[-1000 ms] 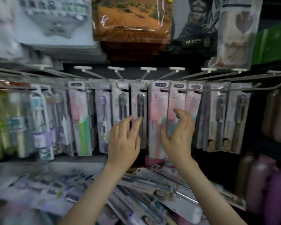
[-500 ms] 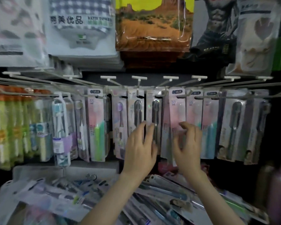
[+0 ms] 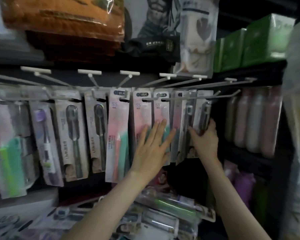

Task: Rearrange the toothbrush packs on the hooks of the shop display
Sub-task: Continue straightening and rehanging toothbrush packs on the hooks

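At the left of the row, packs with dark brushes [image 3: 71, 135] hang untouched, each with its long axis upright. Next to them hang the pink-and-green packs [image 3: 117, 135], also upright and overlapping edge over edge.

The left hand [image 3: 151, 148] is laid flat on the rightmost of these. Its fingers are straight and spread and point up and to the right. Nothing is pinched by it, and the packs seem only to be steadied or pressed back.

Just to its right, the right hand [image 3: 205, 142] is closed round the lower half of the grey packs [image 3: 200, 115] at the end of the row. The thumb is set on their left edge and the fingers are curled round their right edge. How many packs are taken in this grip cannot be told.

These grey packs are hung from a hook [image 3: 216, 94] that juts out toward the viewer and ends in an upturned tip. The packs rise straight up from the right hand to the hook, so any shift is judged to call for a slide outward along the wire and a lift over the tip. The right hand is plainly the nearer one for this.

Bottles [image 3: 256, 122] stand on a shelf just beside the grey packs, on the right.
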Demonstrator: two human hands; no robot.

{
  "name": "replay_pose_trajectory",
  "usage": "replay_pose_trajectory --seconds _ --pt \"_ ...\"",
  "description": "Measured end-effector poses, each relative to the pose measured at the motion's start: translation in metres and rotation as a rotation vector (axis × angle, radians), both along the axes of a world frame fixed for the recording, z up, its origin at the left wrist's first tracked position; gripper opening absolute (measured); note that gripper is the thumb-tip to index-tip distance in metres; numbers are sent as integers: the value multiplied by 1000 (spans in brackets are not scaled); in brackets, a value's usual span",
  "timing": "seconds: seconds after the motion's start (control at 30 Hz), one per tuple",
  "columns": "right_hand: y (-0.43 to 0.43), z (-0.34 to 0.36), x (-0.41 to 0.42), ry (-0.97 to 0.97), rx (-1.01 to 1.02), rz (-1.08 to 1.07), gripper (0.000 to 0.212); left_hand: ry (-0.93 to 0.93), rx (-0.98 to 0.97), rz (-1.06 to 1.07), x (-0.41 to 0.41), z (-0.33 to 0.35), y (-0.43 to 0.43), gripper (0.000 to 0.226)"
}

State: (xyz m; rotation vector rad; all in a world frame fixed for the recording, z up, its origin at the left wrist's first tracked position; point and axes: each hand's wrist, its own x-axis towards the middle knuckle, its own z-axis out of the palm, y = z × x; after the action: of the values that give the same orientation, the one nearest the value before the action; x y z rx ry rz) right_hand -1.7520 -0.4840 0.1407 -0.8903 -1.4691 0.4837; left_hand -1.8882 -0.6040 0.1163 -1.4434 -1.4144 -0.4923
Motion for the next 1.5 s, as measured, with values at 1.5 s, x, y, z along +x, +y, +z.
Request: replay_pose_trajectory --seconds 1.5 --pt "-233 -15 -130 -341 437 308 66 -318 109 310 -137 -8 -205 85"
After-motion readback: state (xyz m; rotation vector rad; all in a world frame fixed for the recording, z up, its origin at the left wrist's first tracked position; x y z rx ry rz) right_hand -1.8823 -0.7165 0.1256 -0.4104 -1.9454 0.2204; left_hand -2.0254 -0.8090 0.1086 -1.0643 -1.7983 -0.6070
